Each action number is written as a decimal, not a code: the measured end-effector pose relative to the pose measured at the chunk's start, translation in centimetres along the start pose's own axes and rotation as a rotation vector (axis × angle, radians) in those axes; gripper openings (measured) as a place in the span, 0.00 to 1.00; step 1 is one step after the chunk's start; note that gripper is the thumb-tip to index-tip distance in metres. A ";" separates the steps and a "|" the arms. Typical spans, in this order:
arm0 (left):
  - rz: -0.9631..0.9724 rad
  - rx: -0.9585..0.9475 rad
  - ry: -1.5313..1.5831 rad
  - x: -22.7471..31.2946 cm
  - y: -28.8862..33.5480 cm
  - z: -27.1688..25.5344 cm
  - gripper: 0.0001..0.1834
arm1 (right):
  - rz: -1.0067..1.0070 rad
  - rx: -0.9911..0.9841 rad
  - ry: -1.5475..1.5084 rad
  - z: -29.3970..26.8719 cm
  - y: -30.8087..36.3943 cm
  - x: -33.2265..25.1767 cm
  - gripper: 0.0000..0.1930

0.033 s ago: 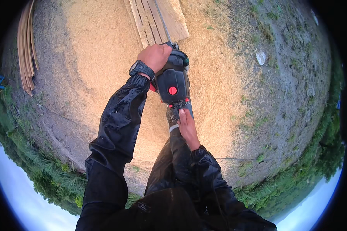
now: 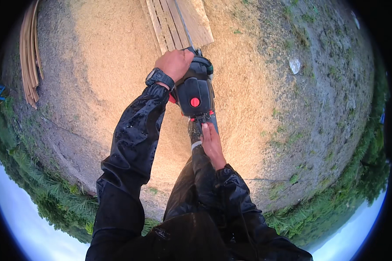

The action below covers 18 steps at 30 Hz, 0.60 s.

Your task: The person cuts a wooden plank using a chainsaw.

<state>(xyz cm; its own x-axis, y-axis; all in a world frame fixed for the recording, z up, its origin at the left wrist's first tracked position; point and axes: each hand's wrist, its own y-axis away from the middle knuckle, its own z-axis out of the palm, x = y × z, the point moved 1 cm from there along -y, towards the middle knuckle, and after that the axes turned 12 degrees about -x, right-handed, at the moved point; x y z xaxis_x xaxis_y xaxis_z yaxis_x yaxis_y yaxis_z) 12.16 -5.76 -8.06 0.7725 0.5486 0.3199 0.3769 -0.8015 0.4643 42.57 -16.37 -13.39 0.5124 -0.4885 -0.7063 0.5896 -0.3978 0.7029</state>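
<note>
A chainsaw [image 2: 195,92] with a black body and a red round knob is held in both my hands. My left hand [image 2: 175,65], with a dark watch at the wrist, is closed around the front handle. Behind the body, my right hand [image 2: 211,145] grips the rear handle, thumb along its top. The thin guide bar [image 2: 184,22] points away from me, over or along sawn wooden boards [image 2: 166,26]. From here I cannot tell how deep the bar sits in the wood.
Pale sawdust [image 2: 113,56] covers the ground around the boards. A stack of long thin planks [image 2: 29,56] lies at the far left. To the right, a crumpled clear scrap [image 2: 295,65] rests on grey ground with grass tufts. My legs stand just behind the saw.
</note>
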 end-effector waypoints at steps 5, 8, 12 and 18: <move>-0.028 0.025 0.023 0.6 -0.7 -1.5 0.19 | 0.011 -0.010 -0.045 -0.1 -1.1 -1.5 0.17; -0.024 0.038 0.041 1.3 -1.0 -2.1 0.14 | 0.005 0.016 -0.003 -0.4 -1.6 -1.4 0.26; 0.052 0.037 -0.096 -0.8 -1.9 -1.6 0.14 | -0.009 -0.006 -0.022 0.3 -2.1 -2.1 0.25; 0.153 0.069 -0.207 -1.2 -3.4 -3.0 0.14 | -0.020 -0.002 -0.051 0.2 -3.2 -3.9 0.25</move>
<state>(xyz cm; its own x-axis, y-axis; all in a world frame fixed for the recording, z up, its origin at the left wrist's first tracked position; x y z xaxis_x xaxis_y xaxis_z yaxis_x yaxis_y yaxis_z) 8.41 -2.98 -7.53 0.9084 0.3653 0.2034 0.2762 -0.8895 0.3640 38.60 -13.33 -12.84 0.4683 -0.5196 -0.7147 0.6005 -0.4062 0.6888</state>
